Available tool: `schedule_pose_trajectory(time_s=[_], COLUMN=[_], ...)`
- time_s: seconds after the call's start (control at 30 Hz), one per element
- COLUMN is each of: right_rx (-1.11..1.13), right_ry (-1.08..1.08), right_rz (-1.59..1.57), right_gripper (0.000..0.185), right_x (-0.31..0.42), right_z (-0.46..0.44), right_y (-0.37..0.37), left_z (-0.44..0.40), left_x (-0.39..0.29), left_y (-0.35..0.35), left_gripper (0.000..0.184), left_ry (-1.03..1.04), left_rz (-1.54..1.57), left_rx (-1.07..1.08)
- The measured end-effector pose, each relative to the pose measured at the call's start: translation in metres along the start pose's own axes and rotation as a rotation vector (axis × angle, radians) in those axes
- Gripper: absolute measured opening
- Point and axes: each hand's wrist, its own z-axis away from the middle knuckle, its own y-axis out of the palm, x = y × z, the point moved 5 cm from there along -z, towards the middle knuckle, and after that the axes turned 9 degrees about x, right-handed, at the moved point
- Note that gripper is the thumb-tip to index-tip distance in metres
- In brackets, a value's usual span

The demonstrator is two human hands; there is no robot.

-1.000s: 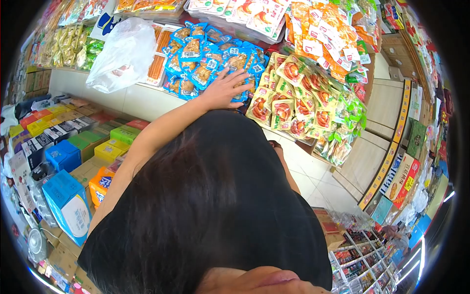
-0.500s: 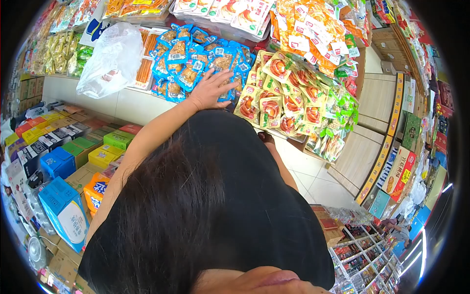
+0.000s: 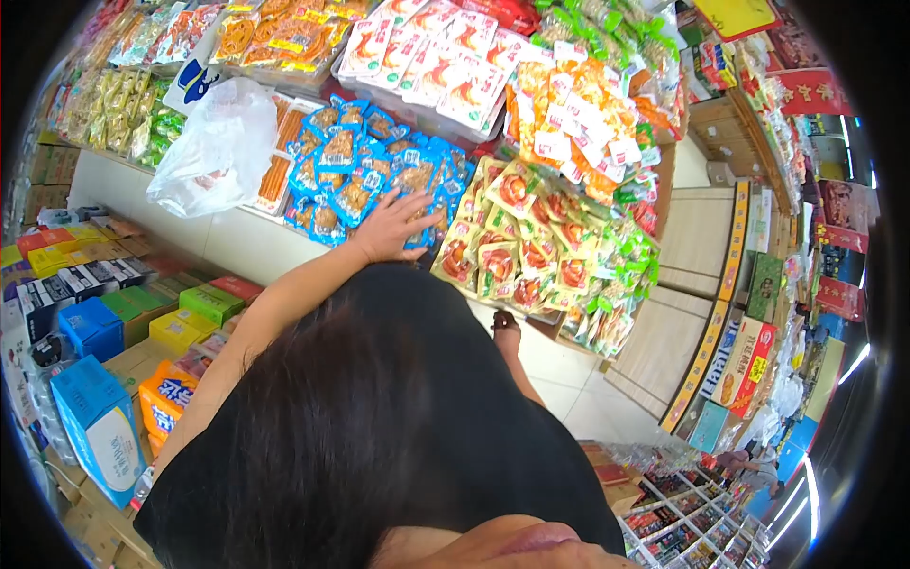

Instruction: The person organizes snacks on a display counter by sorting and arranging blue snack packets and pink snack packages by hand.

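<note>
My left hand (image 3: 393, 228) lies palm down on blue snack packets (image 3: 355, 194), its fingers spread and gripping nothing. It touches the right part of the pile, beside yellow packets (image 3: 517, 261) with red pictures. Below those packets, past the edge of the black shirt, my right hand (image 3: 507, 324) seems to hang low above the floor. It is small and dark, and its fingers and anything in them cannot be made out. A translucent white plastic bag (image 3: 213, 147) sits left of the blue packets, partly over trays of orange sticks (image 3: 275, 180).
White packets (image 3: 464, 71) and orange packets (image 3: 573, 114) are heaped behind. Boxes (image 3: 90, 322) are stacked at the left, with a light blue box (image 3: 95, 427) nearest. Wooden cabinets (image 3: 654, 341) stand at the right. Shelves (image 3: 701, 512) and a distant person (image 3: 758, 469) show at lower right.
The view has shifted, so the packets and my left hand appear lower and further left. My left hand stays spread on the blue packets. More of the low right limb shows.
</note>
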Motion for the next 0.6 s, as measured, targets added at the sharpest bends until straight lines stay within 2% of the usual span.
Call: schedule_pose_trajectory(time_s=[0.03,0.07,0.27,0.6], right_rx=[-0.009,-0.015,-0.114,-0.118], right_ry=[-0.067,-0.034,-0.103,-0.266], right_rz=[-0.021,-0.085,0.019,0.175], right_gripper=[0.022,0.022,0.027,0.023], right_x=[0.0,0.001,0.021,0.06], right_z=[-0.002,-0.002,-0.002,0.018], right_y=[-0.003,-0.006,-0.024,-0.043], left_z=[0.0,0.0,0.001,0.002], left_x=[0.0,0.0,-0.001,-0.003], left_y=[0.0,-0.002,-0.001,-0.001], left_gripper=[0.071,0.071,0.072,0.071], left_ry=[0.002,0.006,-0.016,-0.035], left_rz=[0.004,-0.002,-0.016,-0.021], left_rx=[-0.005,-0.023,0.02,0.006])
